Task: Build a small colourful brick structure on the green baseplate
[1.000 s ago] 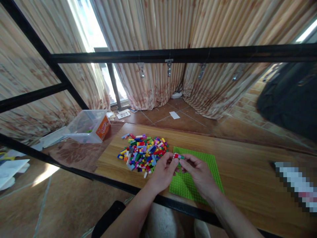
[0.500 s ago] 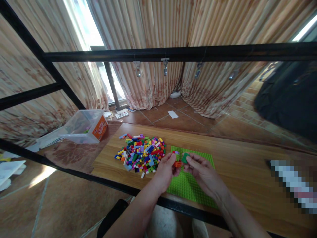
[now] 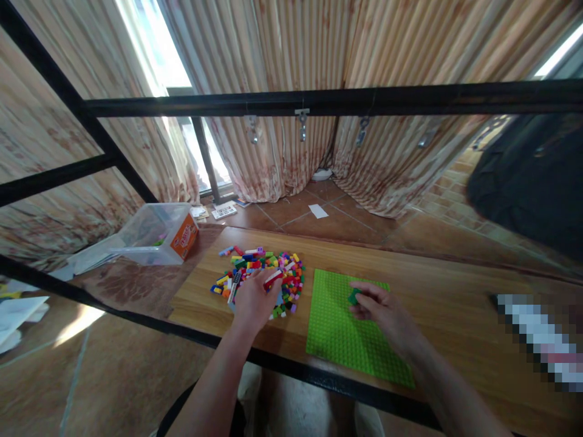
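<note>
The grip of the right hand [image 3: 379, 308] pinches a small green brick [image 3: 353, 296] over the lime baseplate [image 3: 334, 331], low and right of centre in the frame, while the left hand [image 3: 255, 298] appears closed on a red-and-white piece [image 3: 272, 279] above the loose brick pile [image 3: 295, 285], lower centre-left. Both held pieces look light, stiff and smooth, probably sturdy but apt to slip, so opposite side walls seem the best hold. Beneath spreads the wooden desk [image 3: 455, 303], with a clear bin [image 3: 148, 227] at middle left.
</note>
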Demonstrator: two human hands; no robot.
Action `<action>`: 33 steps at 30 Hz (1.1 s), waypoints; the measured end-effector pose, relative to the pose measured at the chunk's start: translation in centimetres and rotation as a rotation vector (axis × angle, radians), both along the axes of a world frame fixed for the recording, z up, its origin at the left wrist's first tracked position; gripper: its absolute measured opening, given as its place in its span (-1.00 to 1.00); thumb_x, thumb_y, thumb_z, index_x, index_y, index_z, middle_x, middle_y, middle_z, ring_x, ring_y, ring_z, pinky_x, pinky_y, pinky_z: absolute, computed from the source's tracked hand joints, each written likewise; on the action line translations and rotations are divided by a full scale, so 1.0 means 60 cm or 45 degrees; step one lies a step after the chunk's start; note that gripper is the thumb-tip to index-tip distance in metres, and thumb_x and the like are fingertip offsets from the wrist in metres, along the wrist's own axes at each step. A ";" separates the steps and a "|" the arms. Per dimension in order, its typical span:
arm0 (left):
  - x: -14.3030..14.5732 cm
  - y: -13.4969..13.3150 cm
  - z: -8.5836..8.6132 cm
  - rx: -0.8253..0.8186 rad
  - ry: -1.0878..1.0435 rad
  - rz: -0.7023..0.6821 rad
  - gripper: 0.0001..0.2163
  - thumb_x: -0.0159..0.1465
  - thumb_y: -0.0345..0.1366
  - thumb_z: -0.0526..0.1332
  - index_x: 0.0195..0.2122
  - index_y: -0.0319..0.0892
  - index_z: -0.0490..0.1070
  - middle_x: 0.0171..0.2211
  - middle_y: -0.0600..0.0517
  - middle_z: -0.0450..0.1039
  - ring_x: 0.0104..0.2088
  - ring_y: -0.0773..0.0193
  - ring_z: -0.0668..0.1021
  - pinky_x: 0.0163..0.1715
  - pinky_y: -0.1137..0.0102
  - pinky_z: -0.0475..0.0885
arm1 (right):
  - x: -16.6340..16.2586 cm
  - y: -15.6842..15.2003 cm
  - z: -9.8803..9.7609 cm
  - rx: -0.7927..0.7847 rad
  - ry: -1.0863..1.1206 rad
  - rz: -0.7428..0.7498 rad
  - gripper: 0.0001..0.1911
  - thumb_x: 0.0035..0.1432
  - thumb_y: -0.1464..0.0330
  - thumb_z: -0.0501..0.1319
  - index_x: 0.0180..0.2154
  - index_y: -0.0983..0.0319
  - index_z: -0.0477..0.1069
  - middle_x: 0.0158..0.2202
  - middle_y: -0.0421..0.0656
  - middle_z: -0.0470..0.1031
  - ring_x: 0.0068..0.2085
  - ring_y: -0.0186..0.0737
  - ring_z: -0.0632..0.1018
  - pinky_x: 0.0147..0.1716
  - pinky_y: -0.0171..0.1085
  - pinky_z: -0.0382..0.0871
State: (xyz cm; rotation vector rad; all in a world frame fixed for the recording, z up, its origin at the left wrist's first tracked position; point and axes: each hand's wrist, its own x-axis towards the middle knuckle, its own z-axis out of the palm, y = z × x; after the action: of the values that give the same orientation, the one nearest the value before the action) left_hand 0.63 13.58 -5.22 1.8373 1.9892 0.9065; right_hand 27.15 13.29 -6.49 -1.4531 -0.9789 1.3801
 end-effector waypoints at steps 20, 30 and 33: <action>-0.100 -0.030 -0.020 -0.162 0.105 -0.109 -0.46 0.04 -0.54 0.27 0.07 -0.01 0.46 0.12 -0.01 0.39 -0.02 0.16 0.52 0.01 0.30 0.43 | -0.034 0.000 -0.017 0.058 -0.238 0.157 -0.59 -0.20 0.15 0.36 -0.26 0.21 0.52 -0.42 -0.16 0.57 -0.40 -0.19 0.57 -0.37 -0.23 0.49; -0.155 -0.034 0.007 -0.122 -0.113 0.037 -0.49 0.03 -0.60 0.12 0.01 -0.18 0.49 -0.14 -0.03 0.52 -0.38 0.33 0.51 -0.30 0.43 0.46 | -0.031 0.002 -0.029 0.069 -0.317 0.183 -0.48 -0.16 0.10 0.36 -0.14 0.21 0.54 -0.28 -0.10 0.63 -0.30 -0.11 0.62 -0.22 -0.19 0.50; -0.186 -0.031 0.012 -0.122 -0.062 0.359 -0.55 0.08 -0.56 0.12 0.01 -0.22 0.49 -0.23 -0.03 0.54 -0.38 0.30 0.53 -0.29 0.41 0.45 | -0.026 0.002 -0.031 0.052 -0.353 0.172 -0.43 -0.18 0.04 0.35 -0.12 0.21 0.54 -0.28 -0.08 0.64 -0.28 -0.08 0.63 -0.20 -0.19 0.50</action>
State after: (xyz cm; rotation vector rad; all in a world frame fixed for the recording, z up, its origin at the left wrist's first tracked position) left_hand -10.55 11.70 -4.50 1.4949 2.2562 0.9028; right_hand 25.61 13.43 -8.38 -1.6004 -1.2947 1.2657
